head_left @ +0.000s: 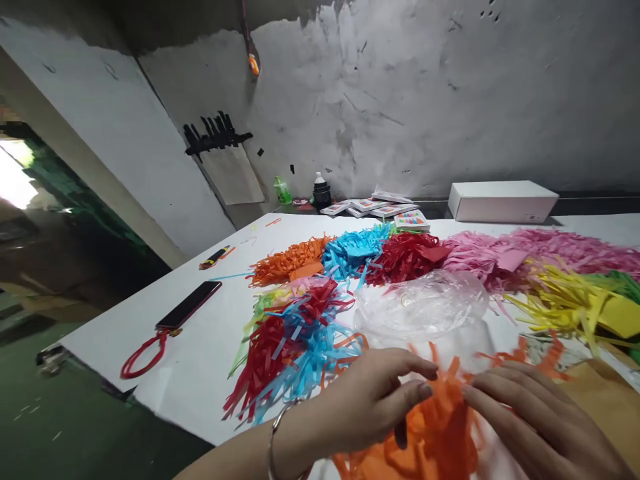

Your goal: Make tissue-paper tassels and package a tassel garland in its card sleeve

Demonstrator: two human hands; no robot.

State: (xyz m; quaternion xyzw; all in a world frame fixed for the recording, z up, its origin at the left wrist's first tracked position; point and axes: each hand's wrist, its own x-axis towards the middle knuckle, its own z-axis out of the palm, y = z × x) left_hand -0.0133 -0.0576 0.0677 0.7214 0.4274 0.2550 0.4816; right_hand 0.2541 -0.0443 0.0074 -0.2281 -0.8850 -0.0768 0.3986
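White surface (210, 320) holds fringe piles. We note left hand (373, 400) and right hand (530, 420) pinching orange fringe (440, 433): light, limp, tearable; best held at its uncut edge.

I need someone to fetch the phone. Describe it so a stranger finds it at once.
Start at the white table and go to its left edge, away from the paper strips. The phone lies flat there: a dark slab, the only thing with a red cord loop attached.

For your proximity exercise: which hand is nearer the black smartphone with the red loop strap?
Left. The left hand lies closer to the black smartphone; the right hand is farther right.
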